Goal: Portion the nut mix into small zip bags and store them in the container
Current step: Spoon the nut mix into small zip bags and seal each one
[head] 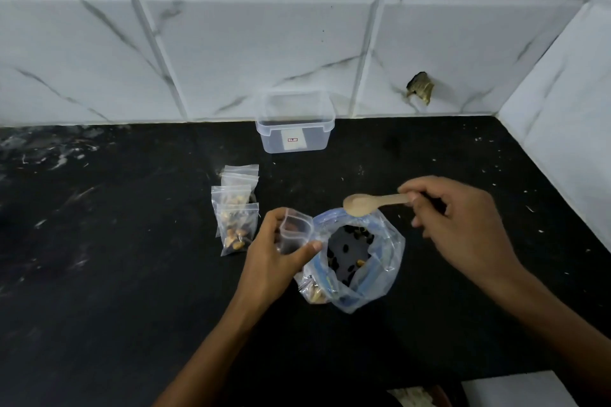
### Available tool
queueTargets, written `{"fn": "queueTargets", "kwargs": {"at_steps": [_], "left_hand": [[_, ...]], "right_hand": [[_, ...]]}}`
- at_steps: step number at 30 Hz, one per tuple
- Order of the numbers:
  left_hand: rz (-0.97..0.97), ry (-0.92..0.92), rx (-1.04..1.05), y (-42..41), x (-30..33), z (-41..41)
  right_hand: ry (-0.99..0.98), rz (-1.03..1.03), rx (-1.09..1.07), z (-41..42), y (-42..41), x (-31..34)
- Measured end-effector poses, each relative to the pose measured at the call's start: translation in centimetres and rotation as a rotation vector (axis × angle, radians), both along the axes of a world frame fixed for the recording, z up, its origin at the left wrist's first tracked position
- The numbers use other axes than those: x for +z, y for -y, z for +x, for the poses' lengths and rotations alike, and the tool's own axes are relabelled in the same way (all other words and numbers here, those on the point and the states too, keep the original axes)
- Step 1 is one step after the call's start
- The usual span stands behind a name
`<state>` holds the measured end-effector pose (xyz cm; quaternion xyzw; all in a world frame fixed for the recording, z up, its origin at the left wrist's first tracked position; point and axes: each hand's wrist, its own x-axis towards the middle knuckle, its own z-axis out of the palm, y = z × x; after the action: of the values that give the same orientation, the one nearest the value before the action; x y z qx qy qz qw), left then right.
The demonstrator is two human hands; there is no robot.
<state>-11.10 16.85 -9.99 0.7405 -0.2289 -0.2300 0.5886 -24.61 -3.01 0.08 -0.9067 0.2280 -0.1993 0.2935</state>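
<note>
Wooden spoon pinched by the right hand over the open large bag.
A small zip bag is gripped, mouth open, by the left hand.

A black stone countertop, flecked with pale crumbs, meets a marble-tiled wall. On it stand a clear lidless plastic container by the wall, filled small zip bags overlapping in a row, and a large open zip bag of nut mix.

Both forearms are bare to the frame edge, and the left hand and right hand are ungloved.
</note>
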Motion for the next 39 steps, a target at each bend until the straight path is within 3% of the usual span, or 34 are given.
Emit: {"fn": "queueTargets", "kwargs": {"at_steps": [4, 11, 14, 19, 24, 33, 39], "left_hand": [[0.049, -0.054, -0.064, -1.8, -1.3, -0.7], [-0.009, -0.177, -0.130, -1.2, -2.9, -1.8], [-0.044, -0.206, -0.123, -0.6, -3.5, -1.8], [-0.038, -0.185, -0.175, -0.2, -3.9, -1.8], [-0.031, -0.202, -0.178, -0.2, -3.8, -1.7], [-0.015, -0.242, -0.164, -0.8, -3.1, -1.1], [0.010, -0.148, -0.136, -1.5, -1.6, -0.6]], "right_hand": [[-0.300, 0.042, -0.057, -0.3, 0.2, -5.7], [-0.231, 0.095, 0.070, 1.7, -2.4, -11.3], [-0.333, 0.231, 0.114, 1.9, -3.4, -11.8], [-0.467, 0.589, -0.038, 2.8, -3.1, -12.1], [-0.416, 0.793, -0.130, 3.4, -2.4, -11.0], [-0.347, 0.842, -0.280, 2.4, -0.5, -8.7], [-0.317, 0.938, -0.319, 0.1, 2.0, -6.6]]}}
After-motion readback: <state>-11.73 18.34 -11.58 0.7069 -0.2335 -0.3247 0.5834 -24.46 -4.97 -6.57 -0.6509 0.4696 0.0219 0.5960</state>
